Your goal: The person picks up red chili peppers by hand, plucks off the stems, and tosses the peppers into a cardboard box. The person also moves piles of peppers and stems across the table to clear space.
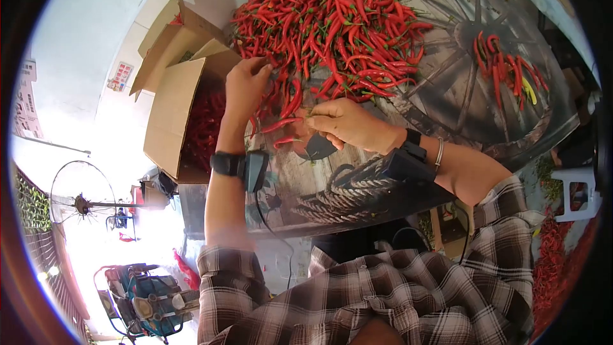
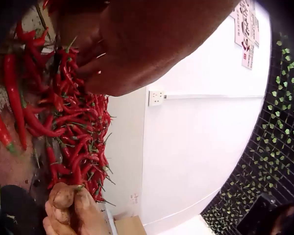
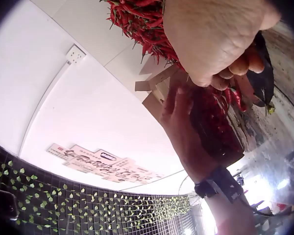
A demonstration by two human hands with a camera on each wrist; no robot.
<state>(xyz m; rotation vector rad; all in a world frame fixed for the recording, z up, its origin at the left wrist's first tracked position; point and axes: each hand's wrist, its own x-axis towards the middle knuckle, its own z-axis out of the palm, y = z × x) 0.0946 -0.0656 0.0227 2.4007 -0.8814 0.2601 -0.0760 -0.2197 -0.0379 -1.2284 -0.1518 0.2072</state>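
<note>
My left hand (image 1: pixel 248 86) is at the left edge of a big heap of red chili peppers (image 1: pixel 325 19), fingers bent and fingertips right at the chilies. In the left wrist view that hand (image 2: pixel 137 44) is dark, and I cannot tell whether it holds a chili. Lower on the table, my right hand (image 1: pixel 354 124) pinches a small green chili stem (image 1: pixel 309 114) between thumb and forefinger. Two loose chilies lie close to its fingertips, one a long red chili (image 1: pixel 281 124). From the right wrist, the palm side of the right hand (image 3: pixel 215 39) hides its fingertips.
An open cardboard box (image 1: pixel 167 115) with red chilies inside stands left of the heap. A smaller group of chilies (image 1: pixel 501 70), with a yellow one, lies on the right of the wheel-printed tabletop (image 1: pixel 440 67). A white stool (image 1: pixel 575 193) stands at the lower right.
</note>
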